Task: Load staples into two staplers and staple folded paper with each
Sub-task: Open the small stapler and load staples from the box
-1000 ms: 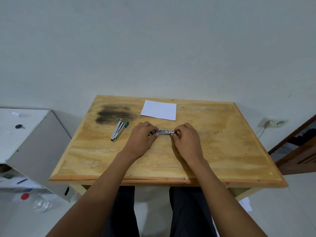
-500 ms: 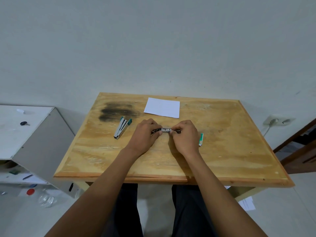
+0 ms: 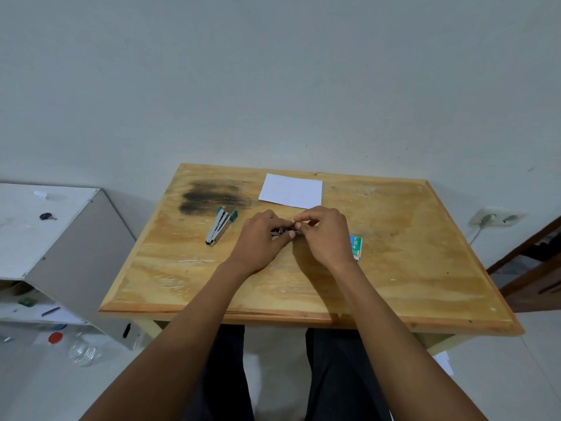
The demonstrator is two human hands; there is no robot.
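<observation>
A small stapler (image 3: 283, 231), dark with silvery metal parts, is at the middle of the surface (image 3: 394, 268), mostly hidden between both hands. Whether it rests on the wood or is lifted just off it cannot be told. The left hand (image 3: 261, 238) has its grip clenched round the stapler's left end. The right hand (image 3: 329, 235) pinches at the stapler's right end with thumb and forefinger curled together; what lies between those fingertips is too small to make out.

A second stapler (image 3: 220, 226), silver with green ends, lies spread in a narrow V toward the left edge, just beside a dark stain (image 3: 209, 196). A white sheet of paper (image 3: 291, 190) lies flat near the far edge. Just right of the right hand lies a small green and white box (image 3: 355, 247); its label reads "No.10".
</observation>
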